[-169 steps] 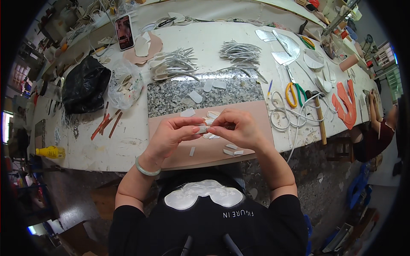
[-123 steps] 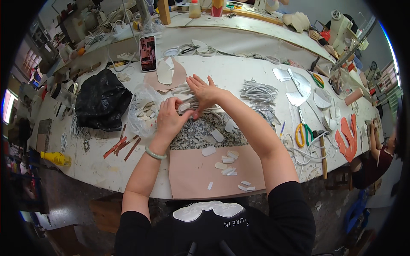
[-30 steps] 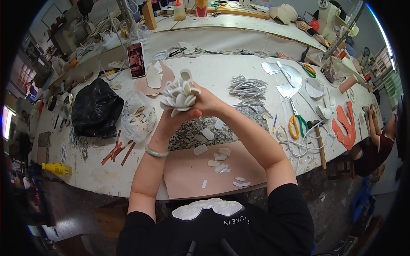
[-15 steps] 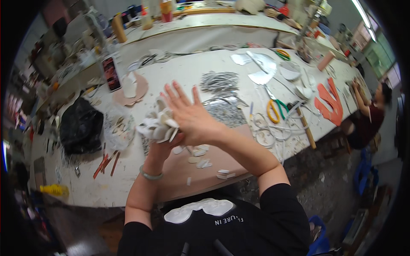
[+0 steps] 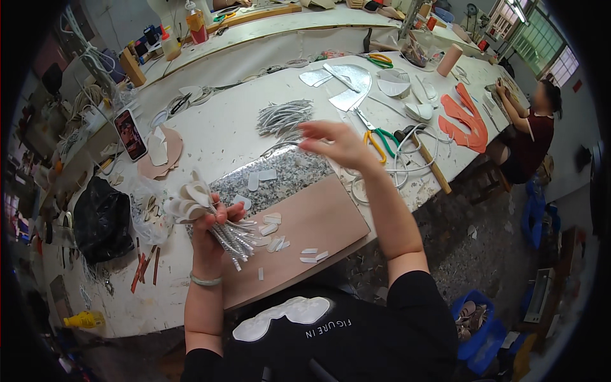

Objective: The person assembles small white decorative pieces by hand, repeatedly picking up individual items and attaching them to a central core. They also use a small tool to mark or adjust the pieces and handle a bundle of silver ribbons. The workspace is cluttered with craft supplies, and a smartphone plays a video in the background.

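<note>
My left hand is closed round a bundle of silver strips. White looped ends fan out above the fist, and the narrow silver ends hang below it toward the board. My right hand is held over the far end of a speckled stone slab, fingers stretched leftward and apart, with nothing visible in them. Just beyond it lies a pile of silver strips. Small white pieces are scattered on the brownish board and on the slab.
A phone stands at the left, behind a black plastic bag. Scissors, a hammer and white cord lie to the right, near orange cut pieces. Another person sits at the far right.
My right hand has left the bundle and moved right, toward the pile of silver strips. The left hand has lowered with the bundle, whose silver ends now show. The whole view has shifted.
</note>
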Available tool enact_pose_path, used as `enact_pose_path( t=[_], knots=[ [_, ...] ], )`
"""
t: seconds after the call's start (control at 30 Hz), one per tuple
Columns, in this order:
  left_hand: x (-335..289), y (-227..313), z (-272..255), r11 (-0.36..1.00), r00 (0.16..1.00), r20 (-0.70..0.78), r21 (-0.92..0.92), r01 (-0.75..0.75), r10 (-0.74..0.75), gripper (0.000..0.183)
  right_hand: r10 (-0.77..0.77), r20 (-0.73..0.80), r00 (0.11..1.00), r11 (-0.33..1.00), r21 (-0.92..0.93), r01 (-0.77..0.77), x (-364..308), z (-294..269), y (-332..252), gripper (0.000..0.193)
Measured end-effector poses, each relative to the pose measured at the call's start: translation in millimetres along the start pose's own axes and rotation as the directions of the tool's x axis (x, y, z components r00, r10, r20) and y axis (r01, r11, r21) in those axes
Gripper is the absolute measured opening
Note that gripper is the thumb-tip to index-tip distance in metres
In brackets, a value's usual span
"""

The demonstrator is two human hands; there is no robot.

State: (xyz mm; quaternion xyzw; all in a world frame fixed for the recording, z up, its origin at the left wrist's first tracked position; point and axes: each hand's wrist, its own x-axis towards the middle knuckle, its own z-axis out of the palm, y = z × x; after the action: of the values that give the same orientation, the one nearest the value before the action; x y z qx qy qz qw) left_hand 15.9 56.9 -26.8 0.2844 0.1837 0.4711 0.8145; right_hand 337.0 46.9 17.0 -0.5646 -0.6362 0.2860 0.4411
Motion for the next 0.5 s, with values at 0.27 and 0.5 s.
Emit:
enact_pose_path(
  t=[0.27,0.5],
  knots=[
    [-0.3,13.9,-10.3,0.998,1.0,-0.023,-0.062,-0.018,0.016,0.043,0.232,-0.167,0.958,0.969,-0.052,-0.243,6.4,-49.4,67.4,0.021],
    [5.6,23.9,-33.9,0.972,0.994,-0.053,-0.212,-0.102,0.093,0.045,0.064,-0.022,0.998,0.962,-0.266,-0.068,125.2,15.4,71.6,0.023]
  ],
)
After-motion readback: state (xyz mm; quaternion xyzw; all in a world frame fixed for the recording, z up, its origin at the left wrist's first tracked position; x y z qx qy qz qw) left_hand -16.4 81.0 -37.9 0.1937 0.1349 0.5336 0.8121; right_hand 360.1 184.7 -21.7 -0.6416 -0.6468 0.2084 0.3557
